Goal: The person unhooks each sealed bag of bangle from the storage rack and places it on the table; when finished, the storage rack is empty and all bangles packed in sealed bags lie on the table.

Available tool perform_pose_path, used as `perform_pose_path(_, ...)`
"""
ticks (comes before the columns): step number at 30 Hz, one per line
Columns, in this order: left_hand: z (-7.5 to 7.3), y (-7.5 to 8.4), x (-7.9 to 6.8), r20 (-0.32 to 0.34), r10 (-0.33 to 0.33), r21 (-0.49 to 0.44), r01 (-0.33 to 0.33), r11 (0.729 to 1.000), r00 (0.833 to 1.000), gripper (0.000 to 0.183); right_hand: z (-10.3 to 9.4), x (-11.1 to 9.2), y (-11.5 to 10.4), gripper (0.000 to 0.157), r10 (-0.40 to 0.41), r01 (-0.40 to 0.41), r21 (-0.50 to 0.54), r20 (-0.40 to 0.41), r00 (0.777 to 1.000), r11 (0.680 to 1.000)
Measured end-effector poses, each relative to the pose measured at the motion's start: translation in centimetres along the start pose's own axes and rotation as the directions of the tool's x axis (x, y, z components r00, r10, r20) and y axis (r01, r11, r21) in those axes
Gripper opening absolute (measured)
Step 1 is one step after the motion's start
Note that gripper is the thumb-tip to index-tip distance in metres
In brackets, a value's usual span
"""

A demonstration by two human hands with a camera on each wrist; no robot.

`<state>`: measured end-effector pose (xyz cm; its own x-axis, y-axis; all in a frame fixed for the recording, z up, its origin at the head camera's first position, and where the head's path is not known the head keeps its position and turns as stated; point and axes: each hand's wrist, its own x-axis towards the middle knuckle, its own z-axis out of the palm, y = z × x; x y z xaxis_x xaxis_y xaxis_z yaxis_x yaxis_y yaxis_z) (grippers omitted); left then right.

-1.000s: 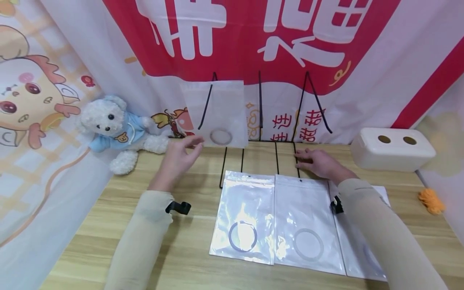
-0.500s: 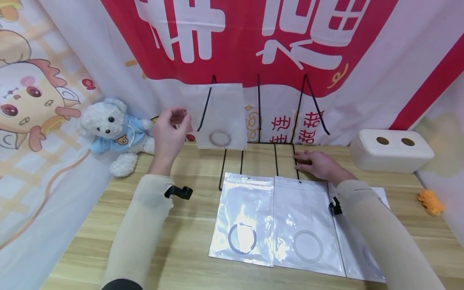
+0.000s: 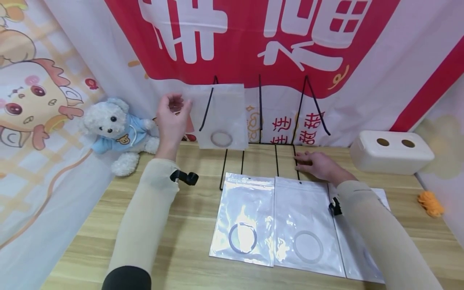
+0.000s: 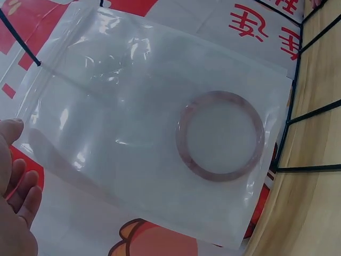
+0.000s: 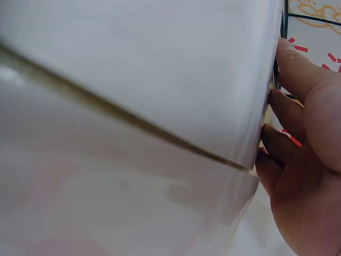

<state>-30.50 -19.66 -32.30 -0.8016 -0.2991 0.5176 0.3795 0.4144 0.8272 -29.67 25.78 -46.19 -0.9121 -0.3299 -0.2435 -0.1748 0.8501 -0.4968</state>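
Note:
A clear zip bag (image 3: pixel 226 114) with a pinkish bangle (image 4: pixel 184 140) in its lower part hangs from the left hook (image 3: pixel 206 108) of a black wire rack (image 3: pixel 260 104). My left hand (image 3: pixel 173 123) is at the bag's left edge, thumb and fingers apart and loosely bent, nothing between them. In the left wrist view its thumb tip is right at the bag's upper corner. My right hand (image 3: pixel 319 164) rests its fingertips at the rack's right base wire. In front of the rack lie several bagged bangles, among them a left bag (image 3: pixel 250 201) and a middle bag (image 3: pixel 304 209).
A third bag (image 3: pixel 362 245) lies partly under my right forearm. A white plush bear (image 3: pixel 108 121) in blue sits at the left. At the right stand a white box (image 3: pixel 393 157) with two holes and an orange yarn bundle (image 3: pixel 430 203). A printed cloth (image 3: pixel 362 104) hangs behind.
My left hand has risen from the bag's lower left edge to beside its upper left side. The right hand and the bags have stayed in place.

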Motion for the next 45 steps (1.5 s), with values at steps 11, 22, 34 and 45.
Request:
perform_pose_path(11,0.1,0.3,0.7,0.011,-0.042,-0.045,0.043,0.998,0.999,0.031,-0.1,0.0,0.0,0.056,0.012,-0.012,0.002,0.01,1.0,1.0)
perform_pose_path(22,-0.4,0.5,0.9,0.059,-0.018,-0.086,0.023,0.996,0.998,0.018,0.0,0.1,0.2,0.058,0.017,-0.017,0.005,0.009,1.0,1.0)
perform_pose_path(34,-0.9,1.1,0.5,0.066,-0.004,-0.09,0.01,0.996,0.998,0.016,0.0,0.1,0.1,0.058,0.025,-0.025,0.002,0.007,1.0,1.0)
perform_pose_path(45,-1.5,2.2,-0.2,0.023,-0.005,-0.064,0.007,0.998,1.0,0.023,-0.1,0.1,0.2,0.058,0.016,-0.016,0.005,0.007,1.0,1.0)
